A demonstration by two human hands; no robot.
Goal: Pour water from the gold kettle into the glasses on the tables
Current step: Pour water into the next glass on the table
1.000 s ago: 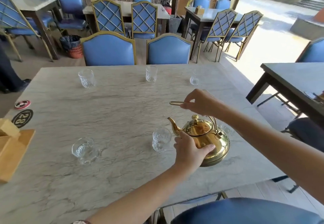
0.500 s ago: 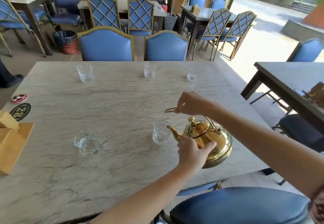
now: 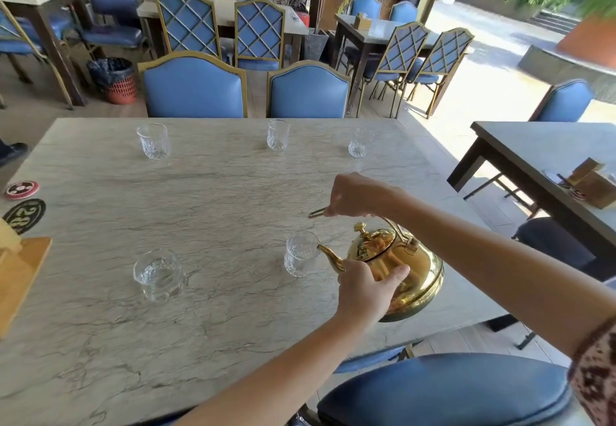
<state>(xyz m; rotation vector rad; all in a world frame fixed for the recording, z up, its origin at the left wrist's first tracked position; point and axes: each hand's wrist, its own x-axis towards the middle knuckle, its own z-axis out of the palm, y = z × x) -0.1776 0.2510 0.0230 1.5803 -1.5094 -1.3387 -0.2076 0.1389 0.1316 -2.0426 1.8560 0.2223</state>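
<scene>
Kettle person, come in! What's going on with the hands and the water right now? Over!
Right hand grips handle, left hand steadies gold kettle. Kettle tilted, spout at rim of near glass. Nothing in the way.

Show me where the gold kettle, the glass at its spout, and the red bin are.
gold kettle [image 3: 420, 272]: head view, on its shiny body.
glass at its spout [image 3: 300, 259]: head view, on its side wall.
red bin [image 3: 120, 89]: head view, on its red basket.

Shiny gold kettle [image 3: 396, 269] tilted, spout at rim of near clear glass [image 3: 301, 254].
</scene>
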